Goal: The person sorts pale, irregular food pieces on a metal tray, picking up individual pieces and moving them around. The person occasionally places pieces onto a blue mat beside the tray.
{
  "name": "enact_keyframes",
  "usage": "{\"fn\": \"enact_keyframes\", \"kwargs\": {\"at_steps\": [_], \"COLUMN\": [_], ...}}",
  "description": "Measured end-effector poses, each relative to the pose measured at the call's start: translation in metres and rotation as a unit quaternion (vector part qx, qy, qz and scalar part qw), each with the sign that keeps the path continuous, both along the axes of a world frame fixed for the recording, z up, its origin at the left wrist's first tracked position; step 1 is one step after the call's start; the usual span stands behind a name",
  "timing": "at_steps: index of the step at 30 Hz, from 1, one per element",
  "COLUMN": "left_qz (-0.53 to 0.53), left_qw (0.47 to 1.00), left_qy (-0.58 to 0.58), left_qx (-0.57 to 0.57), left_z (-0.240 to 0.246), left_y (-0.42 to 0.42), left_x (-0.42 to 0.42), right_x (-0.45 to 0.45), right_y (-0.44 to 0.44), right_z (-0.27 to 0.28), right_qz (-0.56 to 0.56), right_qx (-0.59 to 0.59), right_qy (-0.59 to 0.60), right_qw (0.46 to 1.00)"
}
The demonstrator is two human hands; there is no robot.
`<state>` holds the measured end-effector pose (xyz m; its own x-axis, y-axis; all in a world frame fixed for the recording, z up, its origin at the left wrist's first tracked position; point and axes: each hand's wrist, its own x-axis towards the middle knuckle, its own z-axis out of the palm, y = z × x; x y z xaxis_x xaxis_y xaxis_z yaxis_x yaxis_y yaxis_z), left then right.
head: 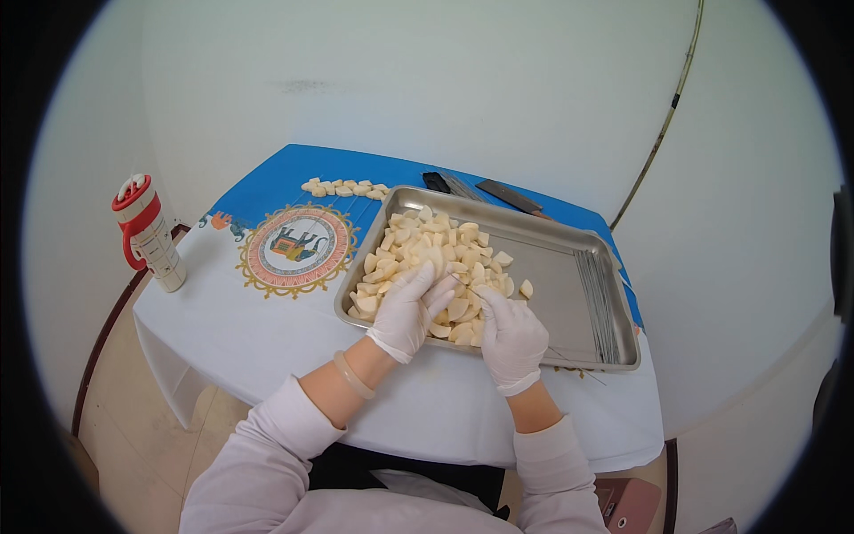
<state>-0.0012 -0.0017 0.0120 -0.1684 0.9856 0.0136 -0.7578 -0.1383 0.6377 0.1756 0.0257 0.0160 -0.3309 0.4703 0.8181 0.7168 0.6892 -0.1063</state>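
Observation:
My left hand (408, 310), in a white glove, holds a pale cut vegetable piece (432, 259) between thumb and fingers above the near side of a metal tray. My right hand (512, 334), gloved too, grips a thin metal skewer (472, 290), its tip pointing at the left hand. Under both hands, a heap of pale vegetable chunks (460, 250) fills the left part of the stainless steel tray (544, 267). A bundle of thin metal skewers (596, 307) lies along the tray's right end. The kind of vegetable cannot be told.
Threaded vegetable pieces (343, 188) lie behind the tray on the blue and white tablecloth (220, 320). More skewers (462, 185), a black object (436, 181) and a cleaver (510, 195) rest at the back edge. A red and white tumbler (150, 233) stands at the left.

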Motion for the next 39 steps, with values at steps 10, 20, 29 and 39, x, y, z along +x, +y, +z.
{"fn": "enact_keyframes", "kwargs": {"at_steps": [10,20,29,39], "left_qz": [-0.004,0.009,0.015,0.02], "left_qw": [1.0,0.999,0.999,0.999], "left_qy": [0.015,0.027,0.036,0.03], "left_qx": [-0.01,-0.019,-0.015,0.008], "left_z": [0.005,0.011,0.008,0.004], "left_y": [-0.004,-0.007,-0.006,-0.005], "left_x": [0.004,0.007,0.009,0.011], "right_x": [-0.002,-0.001,0.0,0.0], "right_y": [-0.002,-0.003,-0.004,-0.002], "right_z": [0.004,0.005,0.005,0.001], "right_qz": [0.012,0.016,0.008,0.01], "right_qx": [-0.01,-0.026,-0.029,-0.028], "right_qy": [0.017,0.013,-0.003,0.008], "right_qw": [1.0,0.999,1.0,1.0]}}
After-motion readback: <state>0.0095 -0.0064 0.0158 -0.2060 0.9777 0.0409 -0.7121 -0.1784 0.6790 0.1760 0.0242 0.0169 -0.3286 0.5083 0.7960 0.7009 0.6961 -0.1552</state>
